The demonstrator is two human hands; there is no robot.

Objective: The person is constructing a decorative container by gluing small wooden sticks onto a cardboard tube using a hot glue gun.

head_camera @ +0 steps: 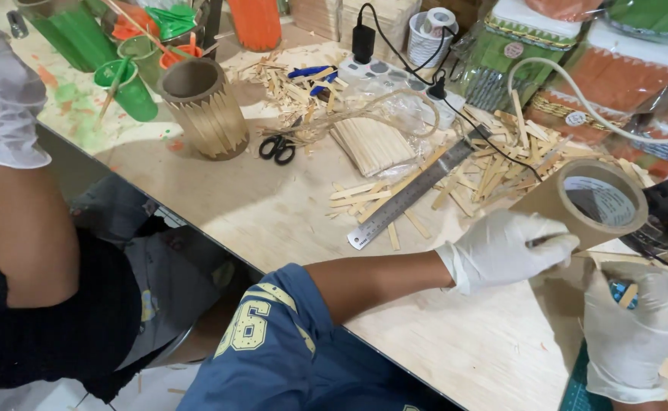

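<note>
Both hands gloved in white. Left hand [505, 247] reaches in from lower left, forearm bare, blue sleeve at the elbow, wrist straight, fingers curled in a pinch grip with thumb on top. Right hand [638, 331] sits low at the right edge, back of the hand up, fingers wrapped shut, wrist bent inward. The 2 hands are near, not touching.

Bench carries a steel ruler [414, 194] lying diagonally among loose wooden sticks [494, 164], black-handled scissors [277, 149] just beside a stick-clad cylinder [204, 106], a white power strip [395, 76], and green cups [124, 87] (paint-smeared area, far left).
</note>
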